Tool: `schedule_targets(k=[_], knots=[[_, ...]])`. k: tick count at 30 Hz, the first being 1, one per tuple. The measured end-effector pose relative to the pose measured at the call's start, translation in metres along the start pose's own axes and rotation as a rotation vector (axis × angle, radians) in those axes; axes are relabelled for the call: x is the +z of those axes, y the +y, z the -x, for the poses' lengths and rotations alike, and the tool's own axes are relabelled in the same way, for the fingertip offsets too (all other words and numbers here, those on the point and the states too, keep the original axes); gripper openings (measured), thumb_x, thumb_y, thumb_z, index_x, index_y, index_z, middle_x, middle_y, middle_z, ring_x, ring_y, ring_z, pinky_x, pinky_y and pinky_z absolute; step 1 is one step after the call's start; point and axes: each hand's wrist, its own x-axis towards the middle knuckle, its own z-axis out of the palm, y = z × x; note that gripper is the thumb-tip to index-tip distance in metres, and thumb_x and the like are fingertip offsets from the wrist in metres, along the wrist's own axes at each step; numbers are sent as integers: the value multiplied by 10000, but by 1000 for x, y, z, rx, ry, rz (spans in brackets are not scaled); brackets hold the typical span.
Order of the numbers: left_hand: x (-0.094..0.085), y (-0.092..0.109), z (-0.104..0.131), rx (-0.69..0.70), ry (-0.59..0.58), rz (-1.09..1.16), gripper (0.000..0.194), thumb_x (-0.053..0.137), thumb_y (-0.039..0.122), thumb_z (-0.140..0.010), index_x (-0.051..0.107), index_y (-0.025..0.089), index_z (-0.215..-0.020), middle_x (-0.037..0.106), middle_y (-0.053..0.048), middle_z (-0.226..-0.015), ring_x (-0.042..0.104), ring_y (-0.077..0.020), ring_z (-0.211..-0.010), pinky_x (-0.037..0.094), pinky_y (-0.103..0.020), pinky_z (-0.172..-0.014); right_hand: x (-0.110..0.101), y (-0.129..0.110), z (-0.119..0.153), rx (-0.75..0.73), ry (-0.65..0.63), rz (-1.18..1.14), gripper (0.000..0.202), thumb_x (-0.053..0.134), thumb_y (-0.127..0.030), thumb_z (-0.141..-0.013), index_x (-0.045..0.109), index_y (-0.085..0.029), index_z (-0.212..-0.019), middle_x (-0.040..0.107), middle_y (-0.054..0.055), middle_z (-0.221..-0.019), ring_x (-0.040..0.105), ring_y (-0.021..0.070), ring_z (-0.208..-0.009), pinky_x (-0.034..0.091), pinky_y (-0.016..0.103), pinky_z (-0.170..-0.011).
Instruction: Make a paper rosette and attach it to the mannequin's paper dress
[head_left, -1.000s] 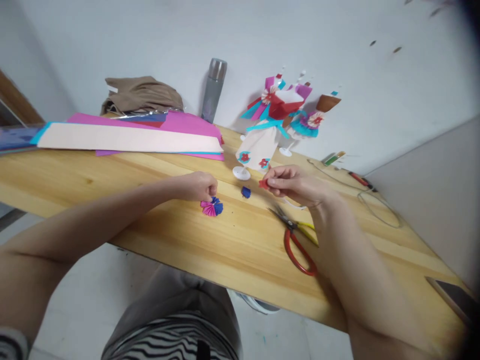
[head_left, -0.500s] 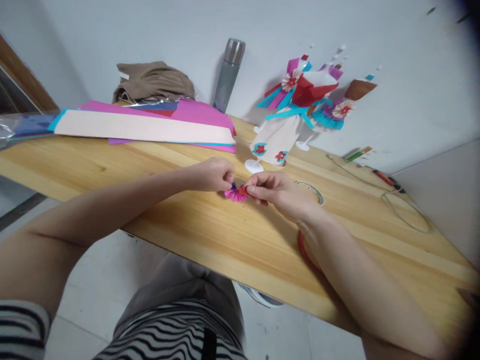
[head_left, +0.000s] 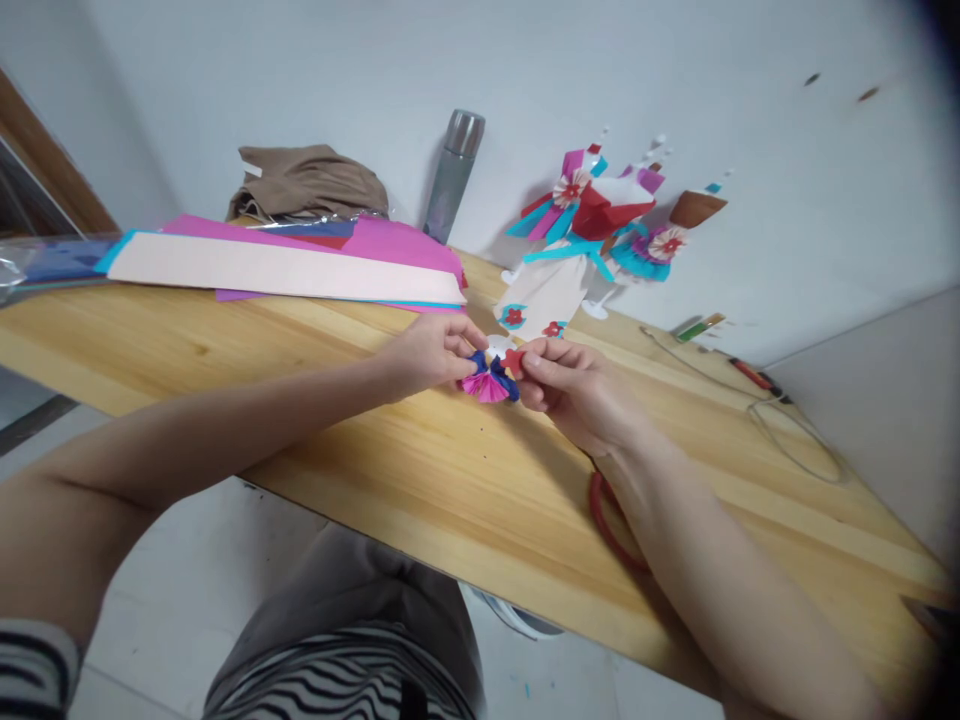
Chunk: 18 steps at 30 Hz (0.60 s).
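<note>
1. Head view: the folded piece (head_left: 487, 388), pink in the middle with blue at its 2 sides, is between the 2 hands, over the near part of the wooden table (head_left: 390, 460). I cannot tell if it rests on the wood or is held just above it.
2. It looks like thin paper, so it should be very light. The folds look springy but easy to squash. A soft pinch at the blue edge seems best, so that the pink folds don't get bent.
3. The red flower (head_left: 511, 361) is small and flat, and it looks light too. It may be paper or thin foam; I cannot tell. Holding it by the rim seems safest, because its petals might crease or tear.
4. The right hand (head_left: 561, 372) pinches the red flower with its thumb and fingers, at the flower's right side. The flower is in front of the folded piece from here; I cannot tell if they touch.
5. The left hand (head_left: 436, 350) is at the left end of the folded piece, with its fingers bent a bit. I cannot tell if it is pinching or just touching.
6. The left arm (head_left: 300, 405) reaches across from the left, and the right arm (head_left: 690, 520) slants in from the lower right.
</note>
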Motion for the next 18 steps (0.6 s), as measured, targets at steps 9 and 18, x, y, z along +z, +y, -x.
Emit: schedule_targets(k=[9, 18], knots=[[2, 1, 2, 107, 25, -66, 411, 675, 24, -681, 637, 95, -1084, 682, 1, -765, 587, -63, -539, 523, -217, -604, 12, 3, 1, -88, 39, 94, 334, 839, -443, -628, 620, -194, -662, 488, -46, -523, 294, 56, -446, 172, 252, -446], [6, 1, 4, 100, 17, -34, 433, 675, 26, -673, 642, 86, -1101, 672, 5, -765, 606, -68, -554, 535, -220, -614, 14, 0, 2, -183, 113, 240, 278, 791, -455, -668, 646, -218, -656, 526, -19, -540, 356, 87, -471, 255, 270, -455]])
